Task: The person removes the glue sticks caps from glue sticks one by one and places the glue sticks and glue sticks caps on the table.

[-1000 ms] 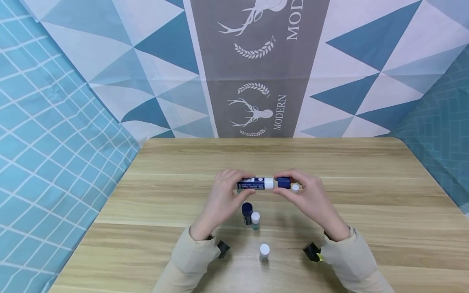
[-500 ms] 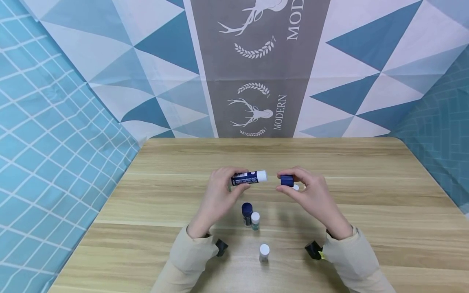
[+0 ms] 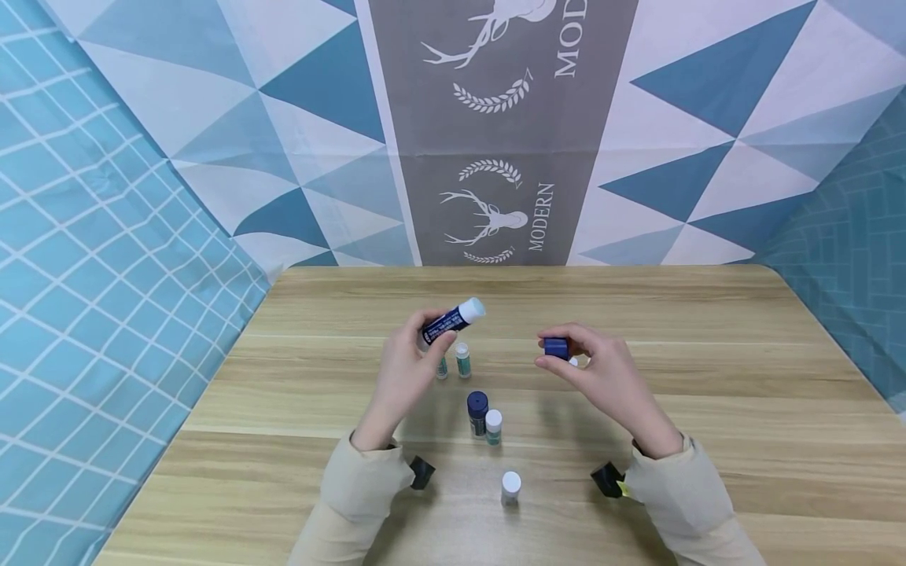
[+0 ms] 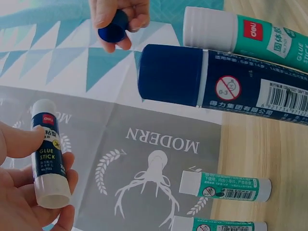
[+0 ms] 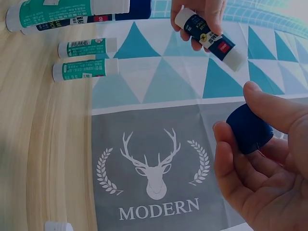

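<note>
In the head view my left hand [image 3: 398, 373] grips a dark blue glue stick [image 3: 447, 323] by its body. Its white end points up and to the right, with no cap on it. My right hand [image 3: 605, 373] pinches the dark blue cap [image 3: 555, 348] between thumb and fingers, well apart from the stick. The right wrist view shows the cap [image 5: 249, 129] close up, while the stick [image 5: 210, 39] is in the other hand beyond. Just below the left hand stand two small green glue sticks, one [image 3: 463, 362] fully visible, the other [image 3: 442, 368] partly covered by the hand.
Nearer on the wooden table [image 3: 283, 472] a blue-capped glue stick [image 3: 477, 414] stands beside a green one [image 3: 493, 427] with a white cap. Another white-capped stick [image 3: 511, 487] stands closer to me. A white top [image 3: 573, 362] shows behind the right fingers.
The blue cap has come off the glue stick. My left hand has moved left and away with the stick, tilting it upward and uncovering the green sticks. My right hand has shifted slightly right.
</note>
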A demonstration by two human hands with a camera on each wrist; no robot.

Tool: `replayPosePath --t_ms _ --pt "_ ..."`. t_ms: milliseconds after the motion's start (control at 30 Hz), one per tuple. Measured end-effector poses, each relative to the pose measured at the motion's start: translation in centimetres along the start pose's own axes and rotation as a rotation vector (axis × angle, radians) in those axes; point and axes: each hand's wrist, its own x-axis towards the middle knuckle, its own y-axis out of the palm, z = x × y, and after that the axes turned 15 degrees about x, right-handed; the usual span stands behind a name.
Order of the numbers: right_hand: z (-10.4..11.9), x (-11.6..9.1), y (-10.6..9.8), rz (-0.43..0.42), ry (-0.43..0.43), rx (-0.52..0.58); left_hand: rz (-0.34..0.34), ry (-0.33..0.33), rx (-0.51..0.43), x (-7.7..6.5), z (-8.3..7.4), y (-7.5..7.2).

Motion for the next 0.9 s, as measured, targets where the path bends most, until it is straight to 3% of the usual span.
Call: replayPosePath --t_ms 333,733,900 --pt "-0.6 0.2 -0.5 0.012 0.098 0.019 0.021 -0.099 -0.101 0.4 0.7 -0.2" --pt "-1.2 0.4 -1.0 0.002 0.134 0.067 0.020 -0.193 -0.082 0.9 1.6 -0.7" --pt "-1.5 0.5 -1.1 0.003 0.142 0.066 0.015 -0.198 -0.098 1.0 2.0 -0.7"
